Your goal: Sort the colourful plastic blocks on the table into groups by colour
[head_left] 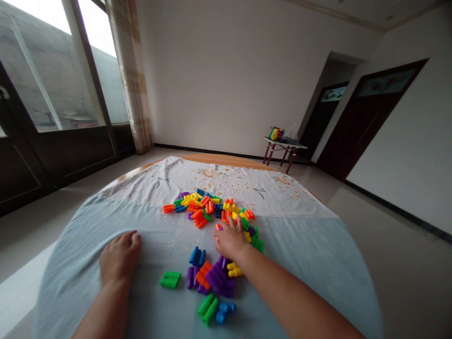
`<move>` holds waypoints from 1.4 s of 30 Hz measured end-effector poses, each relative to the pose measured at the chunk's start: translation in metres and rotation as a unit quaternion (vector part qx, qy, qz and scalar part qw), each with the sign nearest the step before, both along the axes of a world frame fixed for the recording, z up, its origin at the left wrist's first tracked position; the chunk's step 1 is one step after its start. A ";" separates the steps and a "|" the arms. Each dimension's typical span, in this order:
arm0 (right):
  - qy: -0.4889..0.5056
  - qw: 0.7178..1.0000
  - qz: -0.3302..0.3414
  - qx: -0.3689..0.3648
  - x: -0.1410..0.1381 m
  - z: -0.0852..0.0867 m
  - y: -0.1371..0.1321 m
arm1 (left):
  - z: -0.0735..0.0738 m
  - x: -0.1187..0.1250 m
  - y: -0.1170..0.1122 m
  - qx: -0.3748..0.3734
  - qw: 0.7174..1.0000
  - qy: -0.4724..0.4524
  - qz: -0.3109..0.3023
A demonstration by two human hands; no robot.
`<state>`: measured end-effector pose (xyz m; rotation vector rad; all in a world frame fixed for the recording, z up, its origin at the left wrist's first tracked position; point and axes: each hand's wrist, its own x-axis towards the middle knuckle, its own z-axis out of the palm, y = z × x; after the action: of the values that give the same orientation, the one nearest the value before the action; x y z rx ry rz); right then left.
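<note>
My right hand [231, 238] reaches over the near edge of a pile of colourful plastic building pieces, its fingers spread and touching or just above yellow and orange ones. An orange piece [218, 227] shows beside its thumb; whether they touch I cannot tell. My left hand [120, 254] rests on the pale blue tablecloth [151, 254], fingers curled in, with nothing visible in it. Between my forearms lies a smaller group: a purple piece [219, 278], an orange piece [204, 275], a dark blue piece [197, 256] and a green piece [208, 308]. Another green piece [171, 279] lies apart, nearer my left hand.
Farther back on the table, the main pile [197, 202] spreads in mixed colours near a white floral cloth [240, 181]. A small side table [284, 142] with a colourful bag [276, 133] stands by the back wall. Glass doors are at left.
</note>
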<state>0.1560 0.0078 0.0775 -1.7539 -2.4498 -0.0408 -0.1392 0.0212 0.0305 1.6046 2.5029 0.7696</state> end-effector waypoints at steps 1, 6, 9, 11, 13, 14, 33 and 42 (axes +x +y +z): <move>0.008 1.000 -0.002 0.010 0.000 0.003 -0.004 | 0.000 0.001 0.001 -0.005 1.000 0.012 -0.006; 0.091 0.986 0.123 0.066 -0.047 0.010 -0.038 | -0.001 0.005 0.002 -0.033 0.998 0.056 -0.007; 0.057 0.977 0.207 0.014 -0.086 0.002 -0.054 | -0.001 0.006 0.002 -0.046 0.996 0.074 -0.004; 0.017 0.977 0.209 -0.023 -0.098 -0.004 -0.059 | -0.001 0.006 0.002 -0.052 0.995 0.083 -0.004; -0.007 0.979 0.196 -0.048 -0.094 -0.009 -0.058 | -0.001 0.007 0.003 -0.057 0.994 0.089 -0.004; -0.015 0.980 0.189 -0.053 -0.087 -0.010 -0.057 | -0.001 0.006 0.003 -0.059 0.994 0.091 -0.004; 0.048 0.950 0.309 0.010 0.002 -0.016 -0.100 | 0.002 0.011 0.000 -0.067 0.992 0.109 -0.008; 0.134 0.937 0.310 0.085 -0.009 -0.079 -0.079 | 0.025 0.013 0.036 -0.050 0.995 0.081 -0.026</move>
<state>0.1469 -0.0712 -0.0017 -0.7983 -2.5721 0.0432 -0.1264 0.0571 0.0551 1.7549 2.5499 0.5183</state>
